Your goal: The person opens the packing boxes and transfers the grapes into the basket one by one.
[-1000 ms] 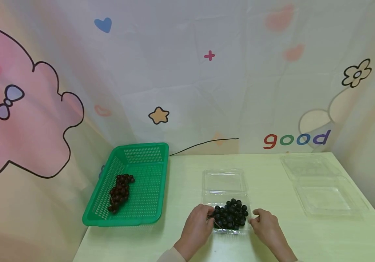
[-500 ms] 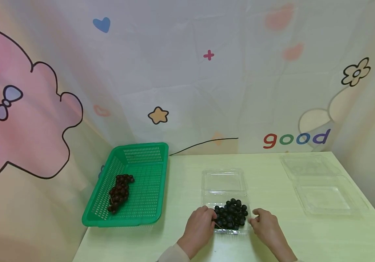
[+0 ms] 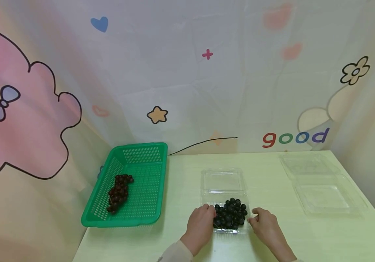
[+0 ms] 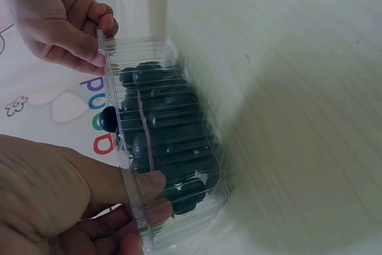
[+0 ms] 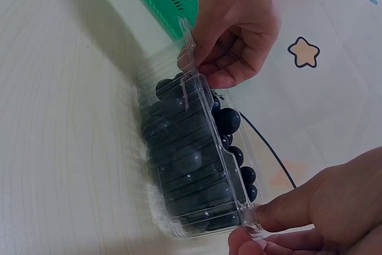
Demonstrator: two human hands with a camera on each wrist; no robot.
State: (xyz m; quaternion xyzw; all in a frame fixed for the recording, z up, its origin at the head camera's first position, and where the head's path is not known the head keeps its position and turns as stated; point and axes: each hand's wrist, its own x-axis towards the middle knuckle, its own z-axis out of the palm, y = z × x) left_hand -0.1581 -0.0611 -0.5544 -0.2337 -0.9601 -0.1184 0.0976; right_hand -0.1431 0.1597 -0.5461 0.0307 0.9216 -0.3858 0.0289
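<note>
A bunch of black grapes [image 3: 230, 214] lies in the lower half of a clear plastic clamshell box [image 3: 228, 231], its lid [image 3: 223, 181] folded back. My left hand [image 3: 199, 225] reaches over the left end of the box. In the left wrist view, its thumb [image 4: 149, 184] shows through the front wall, pinching at the end of a thin stem [image 4: 143, 120]; the exact contact is partly hidden. My right hand [image 3: 266, 225] pinches the rim at the right end, thumb and fingers on the plastic [image 5: 253, 219]. Several grapes [image 5: 228, 122] bulge above the rim.
A green plastic basket [image 3: 146, 189] stands on the left of the pale table [image 3: 187, 193], holding a dark red bunch of grapes [image 3: 119, 193]. Another clear clamshell box [image 3: 321, 193] lies unfolded at the right. A printed curtain [image 3: 187, 83] hangs behind the table.
My left hand has moved slightly inward, and its fingers now cover the stem end that stuck out at the left. The right hand keeps its place at the rim.
</note>
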